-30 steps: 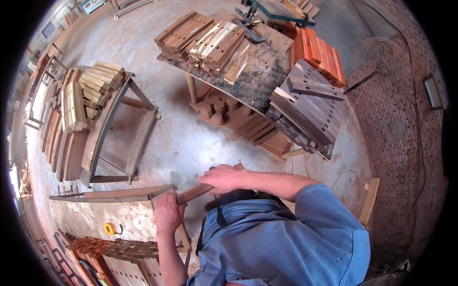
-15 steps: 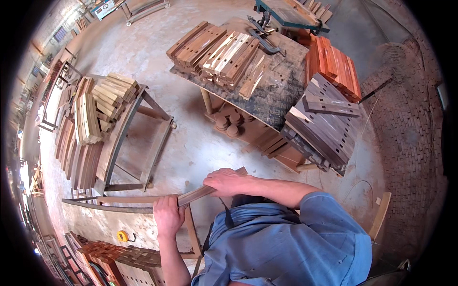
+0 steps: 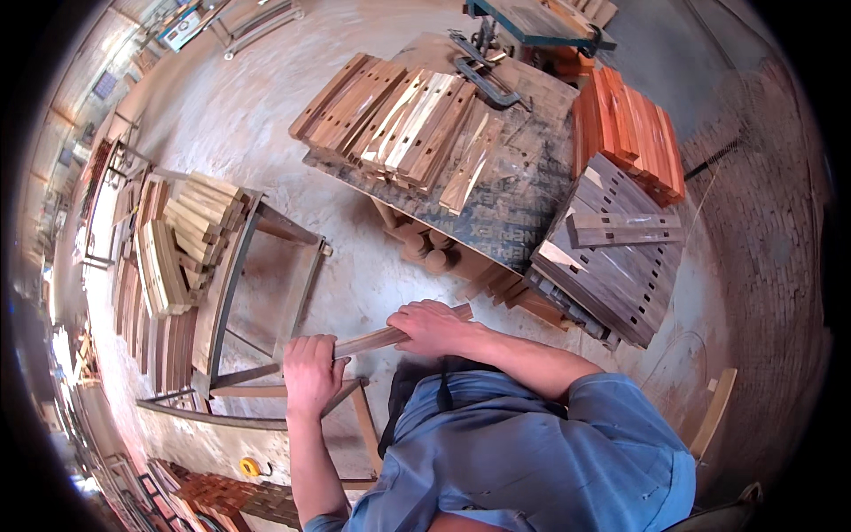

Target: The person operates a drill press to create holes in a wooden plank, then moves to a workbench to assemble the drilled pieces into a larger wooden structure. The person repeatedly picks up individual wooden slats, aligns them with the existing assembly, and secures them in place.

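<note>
Both my hands are closed on one narrow wooden strip point(image 3: 368, 340), brown and square-edged, held in front of my body. My left hand point(image 3: 310, 371) wraps its left end, above a metal-framed bench. Farther along, my right hand point(image 3: 430, 328) grips it near the right end, where a short tip sticks out past the fingers. The strip slants slightly up to the right, over the floor. My fingers hide the strip's left end.
A worktable point(image 3: 523, 168) ahead carries stacked slotted wood pieces point(image 3: 417, 124), dark slotted boards point(image 3: 612, 253), reddish boards point(image 3: 625, 129) and a C-clamp point(image 3: 487, 80). At left, a metal rack point(image 3: 229, 293) holds light wood bars point(image 3: 164, 266). A yellow tape measure point(image 3: 250, 467) lies on the near-left bench.
My view has shifted, with the worktable's front now nearer. The strip lies a little flatter and slightly higher relative to my body. Both hands keep their grip.
</note>
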Tool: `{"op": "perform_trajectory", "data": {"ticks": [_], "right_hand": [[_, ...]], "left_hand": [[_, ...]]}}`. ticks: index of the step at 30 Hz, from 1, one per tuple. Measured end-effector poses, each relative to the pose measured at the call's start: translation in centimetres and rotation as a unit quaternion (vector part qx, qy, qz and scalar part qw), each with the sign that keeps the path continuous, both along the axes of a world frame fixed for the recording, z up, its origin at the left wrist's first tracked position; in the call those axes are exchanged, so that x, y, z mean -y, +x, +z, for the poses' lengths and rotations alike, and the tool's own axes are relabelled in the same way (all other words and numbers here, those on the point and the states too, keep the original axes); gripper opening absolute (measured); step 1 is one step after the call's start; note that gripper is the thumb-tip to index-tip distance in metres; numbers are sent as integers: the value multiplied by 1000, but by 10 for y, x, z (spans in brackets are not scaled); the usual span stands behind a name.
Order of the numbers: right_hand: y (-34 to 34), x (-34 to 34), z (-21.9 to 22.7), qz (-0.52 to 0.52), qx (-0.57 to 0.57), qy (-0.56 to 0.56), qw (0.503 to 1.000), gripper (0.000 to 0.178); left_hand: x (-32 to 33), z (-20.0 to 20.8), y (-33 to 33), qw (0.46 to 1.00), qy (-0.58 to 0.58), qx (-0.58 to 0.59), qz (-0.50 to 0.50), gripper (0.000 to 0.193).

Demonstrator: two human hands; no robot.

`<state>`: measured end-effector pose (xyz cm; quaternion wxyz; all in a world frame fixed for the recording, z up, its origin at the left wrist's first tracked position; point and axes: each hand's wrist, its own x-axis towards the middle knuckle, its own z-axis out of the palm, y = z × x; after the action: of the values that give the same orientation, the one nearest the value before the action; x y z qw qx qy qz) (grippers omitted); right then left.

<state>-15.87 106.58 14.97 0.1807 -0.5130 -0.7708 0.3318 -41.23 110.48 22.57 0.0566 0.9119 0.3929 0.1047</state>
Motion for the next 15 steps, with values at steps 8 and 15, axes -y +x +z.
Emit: {"op": "perform_trajectory", "data": {"ticks": [8,15], "right_hand": [[35,-36,0,-91,26,36,995,32],[44,-80,18,-156,68,-19,985,32]], "left_hand": [[-83,-15,39,995,-8,40,-90,37],[-168,-27,61,985,-47,62,-157,35]]}}
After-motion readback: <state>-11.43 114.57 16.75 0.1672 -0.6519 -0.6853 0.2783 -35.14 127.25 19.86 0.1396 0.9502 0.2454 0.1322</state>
